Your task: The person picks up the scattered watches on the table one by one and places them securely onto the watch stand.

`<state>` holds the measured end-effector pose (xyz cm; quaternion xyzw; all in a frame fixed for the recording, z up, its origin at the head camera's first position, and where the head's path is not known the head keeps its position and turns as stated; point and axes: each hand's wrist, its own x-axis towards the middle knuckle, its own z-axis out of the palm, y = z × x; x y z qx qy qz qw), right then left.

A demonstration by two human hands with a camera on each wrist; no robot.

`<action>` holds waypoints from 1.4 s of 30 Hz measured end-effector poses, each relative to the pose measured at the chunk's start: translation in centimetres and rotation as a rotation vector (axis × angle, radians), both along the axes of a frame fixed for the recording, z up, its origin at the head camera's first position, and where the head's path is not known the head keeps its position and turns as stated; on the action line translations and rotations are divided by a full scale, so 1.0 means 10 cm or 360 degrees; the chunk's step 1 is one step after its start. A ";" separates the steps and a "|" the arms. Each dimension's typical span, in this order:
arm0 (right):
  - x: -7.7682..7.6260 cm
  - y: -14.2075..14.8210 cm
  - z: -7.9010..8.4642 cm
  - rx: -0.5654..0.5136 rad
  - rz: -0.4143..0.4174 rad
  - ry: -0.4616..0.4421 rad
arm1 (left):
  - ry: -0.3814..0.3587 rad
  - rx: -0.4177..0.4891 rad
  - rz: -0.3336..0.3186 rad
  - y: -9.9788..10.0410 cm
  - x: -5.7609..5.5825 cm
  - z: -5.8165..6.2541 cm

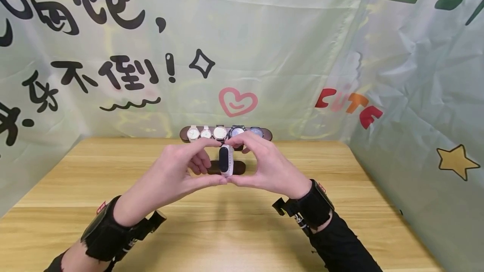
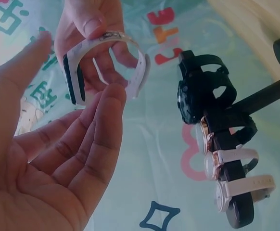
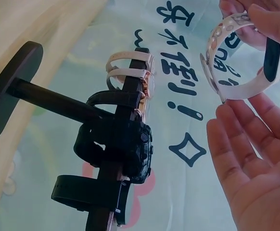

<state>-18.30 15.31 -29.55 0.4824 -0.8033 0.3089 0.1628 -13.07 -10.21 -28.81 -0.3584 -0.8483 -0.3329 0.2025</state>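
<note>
Both hands hold a white fitness band [image 1: 226, 160] with a dark oval screen in front of me, raised over the table. In the head view, my left hand [image 1: 185, 165] bends its index finger to the band's upper end and its thumb to the lower end. My right hand [image 1: 270, 163] mirrors that grip from the other side. The left wrist view shows the band [image 2: 77, 72] as a loop, with the right thumb on its strap. In the right wrist view, right fingertips touch the perforated strap [image 3: 212, 48] from below, and the left thumb overlaps it near the screen.
Behind the hands stands a dark T-shaped watch stand [image 3: 58, 101] with several wristwatches on its bar, partly hidden by fingers in the head view. Its oval base [image 1: 239, 167] sits on the wooden table [image 1: 234, 230]. Printed cloth [image 1: 287, 45] hangs behind and at the sides.
</note>
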 end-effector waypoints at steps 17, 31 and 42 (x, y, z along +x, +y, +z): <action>-0.04 0.11 0.03 -0.0083 -0.0104 -0.0045 | -0.0024 0.0015 0.0360 -0.33 -0.26 0.04; -0.16 0.36 0.14 -0.0188 -0.0279 -0.0029 | -0.0063 0.0006 0.0615 -0.55 -0.54 -0.05; -0.31 0.55 0.12 -0.0231 -0.0356 -0.0123 | -0.0190 -0.0074 0.0685 -0.63 -0.64 -0.14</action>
